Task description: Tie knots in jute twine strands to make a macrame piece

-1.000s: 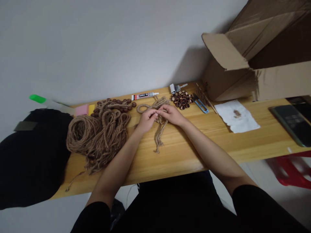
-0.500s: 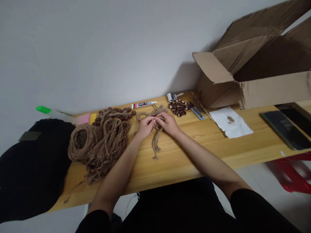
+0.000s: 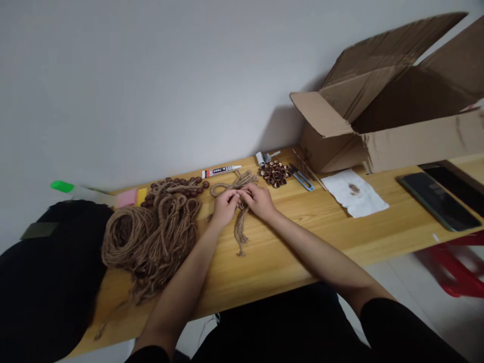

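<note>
My left hand (image 3: 224,207) and my right hand (image 3: 257,200) meet over a bundle of jute cords (image 3: 240,229) on the wooden table (image 3: 287,252). Both hands pinch the cords at the same spot, fingertips touching. The loose frayed ends trail toward me below the hands. A small cord loop (image 3: 221,188) lies just beyond my left hand. A big heap of coiled jute rope (image 3: 151,232) sits to the left.
Brown wooden beads (image 3: 180,184) and a glue tube (image 3: 220,171) lie at the back. Wooden rings (image 3: 275,174), blue snips (image 3: 303,179), a white tissue (image 3: 354,193), an open cardboard box (image 3: 385,121) and a dark tablet (image 3: 436,200) are to the right. A black bag (image 3: 41,282) lies left.
The view has tilted, so everything sits lower and a little left in frame. My hands stay pinched on the jute cords at the same spot on the table.
</note>
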The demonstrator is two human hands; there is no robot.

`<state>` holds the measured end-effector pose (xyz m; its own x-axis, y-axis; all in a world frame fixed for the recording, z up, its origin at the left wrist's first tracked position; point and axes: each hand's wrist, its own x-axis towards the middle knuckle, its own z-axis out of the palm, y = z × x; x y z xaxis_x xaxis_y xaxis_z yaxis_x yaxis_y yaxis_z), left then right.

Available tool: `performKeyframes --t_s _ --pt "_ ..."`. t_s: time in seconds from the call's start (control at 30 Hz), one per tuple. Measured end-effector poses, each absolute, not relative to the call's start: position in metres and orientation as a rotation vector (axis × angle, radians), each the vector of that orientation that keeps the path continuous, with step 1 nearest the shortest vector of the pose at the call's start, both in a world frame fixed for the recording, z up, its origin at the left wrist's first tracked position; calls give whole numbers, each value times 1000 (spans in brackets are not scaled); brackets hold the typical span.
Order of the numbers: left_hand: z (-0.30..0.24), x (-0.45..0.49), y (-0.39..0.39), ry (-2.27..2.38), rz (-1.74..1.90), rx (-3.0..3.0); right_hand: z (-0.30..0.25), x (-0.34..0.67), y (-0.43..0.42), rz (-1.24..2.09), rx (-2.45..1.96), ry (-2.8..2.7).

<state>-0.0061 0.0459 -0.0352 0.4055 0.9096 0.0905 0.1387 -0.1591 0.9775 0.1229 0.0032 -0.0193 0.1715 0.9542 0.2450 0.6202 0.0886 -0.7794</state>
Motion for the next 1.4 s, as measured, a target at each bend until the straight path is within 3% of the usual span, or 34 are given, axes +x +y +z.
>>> performKeyframes --t_s 1.4 --pt "-36 -8 47 1050 1066 1629 -26 130 10 811 -1416 -1501"
